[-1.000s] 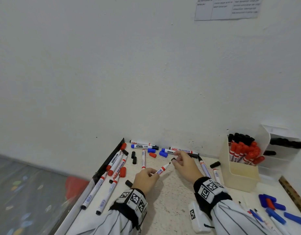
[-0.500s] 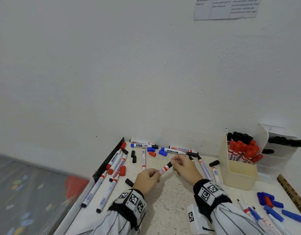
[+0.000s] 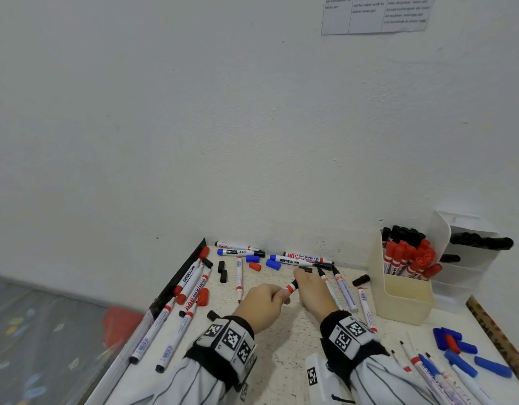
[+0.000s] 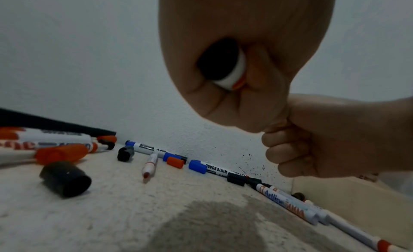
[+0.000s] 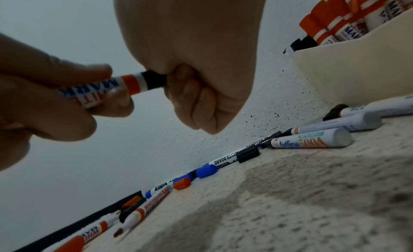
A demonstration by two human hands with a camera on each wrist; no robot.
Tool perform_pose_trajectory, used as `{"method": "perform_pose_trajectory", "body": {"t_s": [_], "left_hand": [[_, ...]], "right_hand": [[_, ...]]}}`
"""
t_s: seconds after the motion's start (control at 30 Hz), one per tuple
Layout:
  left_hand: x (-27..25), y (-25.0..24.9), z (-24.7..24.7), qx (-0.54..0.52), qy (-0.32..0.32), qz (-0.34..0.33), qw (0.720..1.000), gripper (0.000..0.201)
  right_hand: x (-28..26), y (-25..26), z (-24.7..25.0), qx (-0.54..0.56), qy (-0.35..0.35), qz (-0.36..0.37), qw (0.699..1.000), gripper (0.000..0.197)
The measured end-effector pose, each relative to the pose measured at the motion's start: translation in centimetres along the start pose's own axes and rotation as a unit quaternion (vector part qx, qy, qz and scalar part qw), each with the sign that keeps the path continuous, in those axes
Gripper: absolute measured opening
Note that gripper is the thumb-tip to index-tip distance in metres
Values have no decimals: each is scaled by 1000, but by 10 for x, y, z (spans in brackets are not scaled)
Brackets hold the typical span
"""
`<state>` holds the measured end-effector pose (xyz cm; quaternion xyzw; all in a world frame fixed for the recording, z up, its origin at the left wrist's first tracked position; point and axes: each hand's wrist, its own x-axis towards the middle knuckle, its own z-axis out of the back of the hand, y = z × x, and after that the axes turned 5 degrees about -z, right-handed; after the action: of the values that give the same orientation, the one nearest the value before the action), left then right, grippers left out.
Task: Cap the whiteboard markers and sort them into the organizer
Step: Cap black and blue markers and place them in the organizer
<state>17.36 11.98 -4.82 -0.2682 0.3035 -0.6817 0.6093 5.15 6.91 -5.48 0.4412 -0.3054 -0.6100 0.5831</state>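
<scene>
From the head camera, the left hand (image 3: 262, 302) wraps its curled fingers round a slim white plastic marker with a red band (image 3: 288, 289), held just above the speckled off-white tabletop (image 3: 281, 346), while the right hand (image 3: 313, 290) closes its fingertips on the short black cylindrical cap (image 3: 294, 284) at the marker's far end. To the right stands the cream, box-shaped plastic organizer (image 3: 398, 302), its smooth walls holding upright red-capped and black-capped markers; loose white barrels and small red, blue and black caps lie scattered along the matte white wall (image 3: 252, 127), and a bunch of blue caps sits near the table's right edge. The left wrist camera looks straight down the marker's round black butt end (image 4: 215, 59), ringed by white plastic and buried in the left hand's (image 4: 234, 70) fist; the right hand's (image 4: 335, 137) knuckles touch it from the right. A stubby black hollow cap (image 4: 65, 179) lies on the grainy table surface nearby. From the right wrist camera, the glossy barrel (image 5: 107, 89) with blue lettering and an orange-red band runs from the left hand's fingers (image 5: 67, 75) into the black cap (image 5: 154, 80), which the right hand (image 5: 190, 61) pinches between thumb and bent fingers, beside the organizer's rounded cream corner (image 5: 357, 70).
</scene>
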Motion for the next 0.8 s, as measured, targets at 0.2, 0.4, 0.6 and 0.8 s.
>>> {"method": "perform_pose_trajectory", "body": {"t_s": [0.2, 0.4, 0.6, 0.8], "left_hand": [[-10, 1, 2, -123, 24, 61, 990, 31], [-19, 12, 7, -86, -13, 60, 994, 35], [-31, 56, 39, 113, -110, 210, 965, 23], [-48, 102, 48, 243, -78, 322, 912, 43]], "right_hand": [[-5, -2, -4, 1, 35, 28, 999, 37], [-3, 6, -6, -65, 69, 69, 993, 36], [4, 9, -14, -20, 27, 77, 996, 34], [8, 12, -16, 22, -11, 82, 996, 33]]}}
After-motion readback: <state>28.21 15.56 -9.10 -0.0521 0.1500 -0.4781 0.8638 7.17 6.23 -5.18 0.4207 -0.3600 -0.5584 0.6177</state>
